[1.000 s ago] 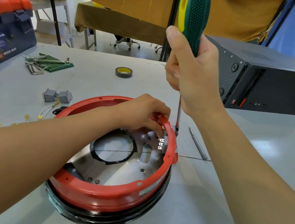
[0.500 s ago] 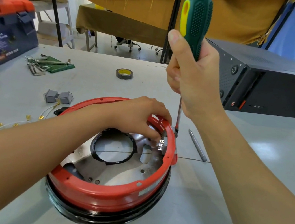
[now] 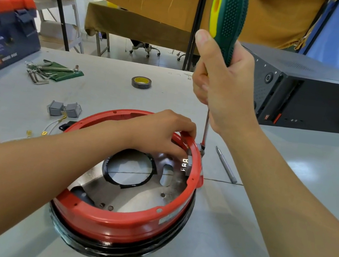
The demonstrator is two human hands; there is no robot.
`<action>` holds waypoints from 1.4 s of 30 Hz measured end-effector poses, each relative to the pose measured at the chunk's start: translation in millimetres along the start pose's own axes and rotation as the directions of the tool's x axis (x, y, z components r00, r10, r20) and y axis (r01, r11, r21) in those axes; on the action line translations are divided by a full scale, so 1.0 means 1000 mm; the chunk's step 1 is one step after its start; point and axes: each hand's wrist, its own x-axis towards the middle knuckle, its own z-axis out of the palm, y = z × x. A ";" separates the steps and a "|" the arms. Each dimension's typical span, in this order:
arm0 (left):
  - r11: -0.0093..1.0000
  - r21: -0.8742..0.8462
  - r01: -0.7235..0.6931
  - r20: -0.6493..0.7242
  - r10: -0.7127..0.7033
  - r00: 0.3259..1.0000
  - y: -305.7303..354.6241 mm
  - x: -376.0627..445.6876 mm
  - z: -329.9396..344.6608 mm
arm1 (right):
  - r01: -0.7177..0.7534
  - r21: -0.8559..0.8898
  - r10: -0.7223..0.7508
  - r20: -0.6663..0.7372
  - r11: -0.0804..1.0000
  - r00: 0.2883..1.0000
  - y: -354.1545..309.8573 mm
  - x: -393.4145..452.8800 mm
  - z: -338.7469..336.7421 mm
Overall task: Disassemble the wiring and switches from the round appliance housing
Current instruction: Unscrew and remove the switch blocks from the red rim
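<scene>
Rigid red housing: left hand fingers pinch its far-rim switch, likely brittle; right hand clenches the screwdriver.

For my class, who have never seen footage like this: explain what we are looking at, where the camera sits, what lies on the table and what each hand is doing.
There is no machine here: a person works with bare hands, and one camera worn on the head looks down at them, so both forearms reach in from the bottom edge. On the grey table sits a round red housing with a black base, open at the top. The right hand grips a green and yellow screwdriver upright, its tip at a grey switch block on the far right of the rim. The left hand reaches inside to that same spot. Lying loose are two grey switches with white wires, hex keys, a roll of tape, a thin metal bit, a toolbox and a black case.
</scene>
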 end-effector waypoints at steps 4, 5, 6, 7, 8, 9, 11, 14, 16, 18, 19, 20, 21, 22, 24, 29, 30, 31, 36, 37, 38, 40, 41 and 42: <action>1.000 0.027 -0.014 -0.003 0.014 1.000 0.000 -0.001 0.002 | 0.014 -0.013 -0.014 -0.009 1.000 1.000 -0.001 -0.001 0.000; 1.000 0.026 -0.015 -0.006 0.015 1.000 0.000 -0.001 0.002 | 0.018 -0.015 -0.018 -0.011 1.000 1.000 -0.001 -0.001 0.000; 1.000 0.026 -0.017 -0.009 0.017 1.000 0.001 -0.001 0.002 | 0.021 -0.015 -0.022 -0.014 1.000 1.000 -0.001 -0.001 0.000; 0.999 0.029 -0.020 -0.012 0.020 1.000 0.001 -0.001 0.002 | 0.024 -0.015 -0.024 -0.017 1.000 1.000 -0.001 -0.001 0.000; 0.999 0.034 -0.022 -0.013 0.022 1.000 0.002 0.000 0.003 | 0.026 -0.013 -0.026 -0.019 1.000 0.999 -0.001 -0.001 0.000; 0.999 0.041 -0.024 -0.013 0.024 1.000 0.002 0.000 0.003 | 0.028 -0.010 -0.029 -0.021 1.000 0.999 -0.001 -0.002 0.000; 0.998 0.052 -0.028 -0.016 0.029 0.999 0.002 0.000 0.003 | 0.036 -0.007 -0.036 -0.020 0.999 0.999 -0.001 -0.002 0.000; 0.997 0.057 -0.043 -0.020 0.045 0.999 0.002 -0.001 0.003 | 0.046 -0.009 -0.046 -0.023 0.999 0.999 0.000 -0.002 0.000; 0.997 0.062 -0.045 -0.020 0.047 0.999 0.002 -0.001 0.003 | 0.054 -0.013 -0.055 -0.036 0.998 0.998 0.000 -0.003 0.000; 0.997 0.065 -0.045 -0.013 0.046 0.999 0.001 -0.001 0.003 | 0.062 -0.016 -0.063 -0.052 0.998 0.997 0.000 -0.003 0.000; 0.997 0.069 -0.045 -0.008 0.046 0.999 0.001 -0.001 0.003 | 0.068 -0.019 -0.069 -0.060 0.997 0.996 0.000 -0.003 0.000; 0.996 0.078 -0.046 -0.007 0.046 0.999 0.001 -0.001 0.004 | 0.075 -0.022 -0.077 -0.065 0.997 0.995 0.000 -0.002 -0.001; 0.995 0.088 -0.048 -0.019 0.050 0.999 0.001 -0.001 0.005 | 0.082 -0.025 -0.083 -0.069 0.996 0.994 0.000 -0.002 -0.001; 0.994 0.096 -0.053 -0.045 0.058 0.997 0.003 -0.001 0.007 | 0.081 -0.033 -0.084 -0.072 0.996 0.994 0.002 -0.003 -0.001; 0.994 0.098 -0.053 -0.093 0.062 0.994 0.008 0.000 0.010 | 0.049 -0.077 -0.056 -0.083 0.996 0.995 0.010 -0.009 -0.002; 0.995 0.080 -0.058 -0.059 0.063 0.996 0.007 0.002 0.009 | 0.029 -0.095 -0.041 -0.136 0.995 0.990 0.018 -0.014 -0.009; 0.995 0.083 -0.048 -0.058 0.052 0.997 0.005 0.002 0.009 | 0.043 -0.080 -0.054 -0.147 0.996 0.988 0.015 -0.011 -0.012; 0.996 0.083 -0.036 -0.053 0.041 0.998 0.004 0.003 0.009 | 0.056 -0.068 -0.066 -0.164 0.996 0.984 0.012 -0.007 -0.016; 0.998 -0.002 0.063 0.007 -0.063 0.998 0.002 0.002 0.003 | 0.078 -0.086 -0.095 -0.227 0.993 0.969 0.007 -0.005 -0.034; 0.995 -0.031 0.092 0.033 -0.091 0.995 0.001 0.002 0.001 | 0.060 -0.096 -0.081 -0.233 0.994 0.969 0.006 -0.006 -0.038; 0.989 -0.075 0.124 0.055 -0.120 0.991 0.001 0.001 -0.002 | 0.034 -0.107 -0.059 -0.236 0.994 0.970 0.005 -0.008 -0.043; 0.970 -0.172 0.173 0.090 -0.160 0.983 0.002 0.001 -0.008 | -0.035 -0.151 -0.003 -0.245 0.988 0.969 0.005 -0.012 -0.053; 0.963 -0.197 0.182 0.100 -0.165 0.981 0.004 0.001 -0.011 | -0.073 -0.181 0.027 -0.243 0.981 0.970 0.005 -0.015 -0.057; 0.963 -0.202 0.180 0.108 -0.161 0.981 0.007 0.000 -0.013 | -0.108 -0.214 0.057 -0.232 0.971 0.971 0.005 -0.017 -0.061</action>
